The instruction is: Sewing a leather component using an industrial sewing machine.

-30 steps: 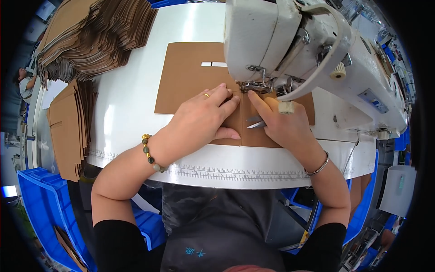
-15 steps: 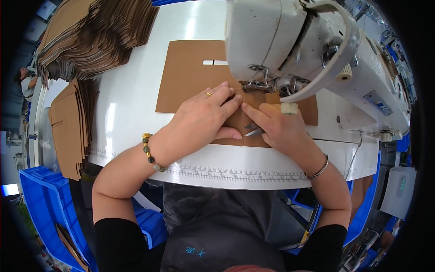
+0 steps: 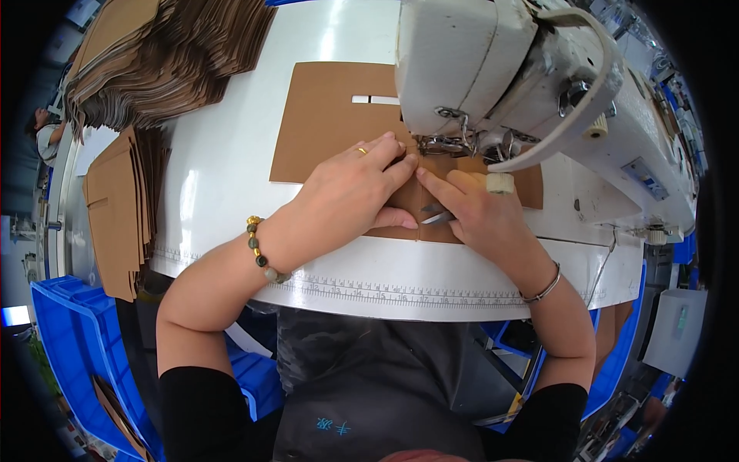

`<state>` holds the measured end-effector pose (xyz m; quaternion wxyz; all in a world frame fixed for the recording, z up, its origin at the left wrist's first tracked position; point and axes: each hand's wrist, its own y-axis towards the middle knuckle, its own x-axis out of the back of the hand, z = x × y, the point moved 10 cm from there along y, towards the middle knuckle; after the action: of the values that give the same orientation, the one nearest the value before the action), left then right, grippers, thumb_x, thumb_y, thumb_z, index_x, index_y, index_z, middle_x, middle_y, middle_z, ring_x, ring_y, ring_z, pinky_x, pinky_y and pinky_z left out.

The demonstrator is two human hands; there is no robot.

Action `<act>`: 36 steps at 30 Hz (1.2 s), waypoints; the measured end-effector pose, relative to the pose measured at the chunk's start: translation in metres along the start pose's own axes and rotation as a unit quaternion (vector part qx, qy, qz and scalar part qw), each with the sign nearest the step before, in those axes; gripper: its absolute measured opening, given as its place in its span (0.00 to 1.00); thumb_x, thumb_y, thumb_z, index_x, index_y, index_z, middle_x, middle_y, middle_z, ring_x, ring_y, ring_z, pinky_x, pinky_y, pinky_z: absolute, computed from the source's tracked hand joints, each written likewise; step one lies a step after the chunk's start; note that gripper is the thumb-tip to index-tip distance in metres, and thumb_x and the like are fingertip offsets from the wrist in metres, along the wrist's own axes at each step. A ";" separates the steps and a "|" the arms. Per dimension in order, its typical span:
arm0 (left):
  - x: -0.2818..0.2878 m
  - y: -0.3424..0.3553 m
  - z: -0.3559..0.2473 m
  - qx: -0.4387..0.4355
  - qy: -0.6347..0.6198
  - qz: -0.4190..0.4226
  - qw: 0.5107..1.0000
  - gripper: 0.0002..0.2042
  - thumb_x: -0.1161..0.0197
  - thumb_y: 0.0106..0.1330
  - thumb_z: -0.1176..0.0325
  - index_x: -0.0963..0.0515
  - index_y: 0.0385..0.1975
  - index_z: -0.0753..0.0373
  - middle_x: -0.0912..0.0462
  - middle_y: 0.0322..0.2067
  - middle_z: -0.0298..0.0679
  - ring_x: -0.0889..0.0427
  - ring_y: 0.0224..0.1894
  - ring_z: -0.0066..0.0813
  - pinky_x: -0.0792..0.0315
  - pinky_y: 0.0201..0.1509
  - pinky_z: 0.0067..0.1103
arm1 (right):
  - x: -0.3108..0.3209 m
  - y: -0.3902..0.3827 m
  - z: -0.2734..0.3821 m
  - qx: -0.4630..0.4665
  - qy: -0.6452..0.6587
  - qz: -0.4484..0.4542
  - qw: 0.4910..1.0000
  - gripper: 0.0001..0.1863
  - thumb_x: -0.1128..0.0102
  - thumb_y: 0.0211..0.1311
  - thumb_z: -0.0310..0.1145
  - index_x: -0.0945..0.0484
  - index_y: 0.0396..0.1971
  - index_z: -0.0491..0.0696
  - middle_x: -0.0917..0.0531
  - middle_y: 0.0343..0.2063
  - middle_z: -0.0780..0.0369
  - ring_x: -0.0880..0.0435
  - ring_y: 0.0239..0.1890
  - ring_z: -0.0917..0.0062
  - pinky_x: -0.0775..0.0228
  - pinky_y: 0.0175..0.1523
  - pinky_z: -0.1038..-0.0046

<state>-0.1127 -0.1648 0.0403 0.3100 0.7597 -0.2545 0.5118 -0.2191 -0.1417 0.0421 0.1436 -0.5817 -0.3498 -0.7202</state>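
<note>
Moved: your right hand (image 3: 493, 214), index fingertip (image 3: 426, 179) drawn back from the white sewing machine (image 3: 454, 69), grasping silver pointed blades (image 3: 437, 219). Your left hand (image 3: 350, 189): unclenched upon the slotted brown sheet (image 3: 323, 115), partly under machine. Writing: blue lettering (image 3: 332, 426), dark apron (image 3: 362, 385); printed ruler scale (image 3: 400, 296).

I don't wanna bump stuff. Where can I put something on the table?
The shiny white tabletop is bare between the piled brown sheets and the flat, slotted brown sheet. Also bare: the strip between that sheet and the tabletop's front edge, between the forearms. It's crowded by the white metal sewing machine: left hand, right hand and a silver pointed blade.
</note>
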 end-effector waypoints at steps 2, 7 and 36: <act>-0.002 0.000 0.000 -0.001 0.003 0.007 1.000 0.36 0.32 0.58 0.45 0.25 0.62 0.63 0.24 0.59 0.44 0.25 0.65 0.45 0.27 0.64 0.31 | 0.000 0.001 0.000 0.001 0.002 -0.001 1.000 0.23 0.34 0.54 0.30 0.16 0.53 0.50 0.21 0.25 0.67 0.18 0.24 0.74 0.26 0.26 0.72; -0.002 0.002 0.002 -0.001 0.005 0.002 1.000 0.36 0.32 0.59 0.45 0.25 0.62 0.63 0.24 0.59 0.44 0.24 0.64 0.45 0.26 0.63 0.31 | 0.000 0.000 -0.001 -0.003 0.005 0.003 1.000 0.23 0.34 0.54 0.30 0.16 0.53 0.49 0.20 0.26 0.67 0.18 0.24 0.74 0.26 0.27 0.73; -0.005 0.002 0.011 0.012 -0.026 -0.006 1.000 0.34 0.30 0.58 0.46 0.23 0.60 0.63 0.23 0.58 0.43 0.21 0.59 0.46 0.24 0.60 0.32 | -0.009 -0.003 -0.007 0.002 -0.011 -0.011 1.000 0.25 0.32 0.52 0.32 0.16 0.55 0.56 0.23 0.26 0.69 0.21 0.24 0.75 0.27 0.27 0.74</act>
<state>-0.1091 -0.1736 0.0329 0.2972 0.7783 -0.2517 0.4926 -0.2238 -0.1463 0.0322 0.1325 -0.5855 -0.3595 -0.7144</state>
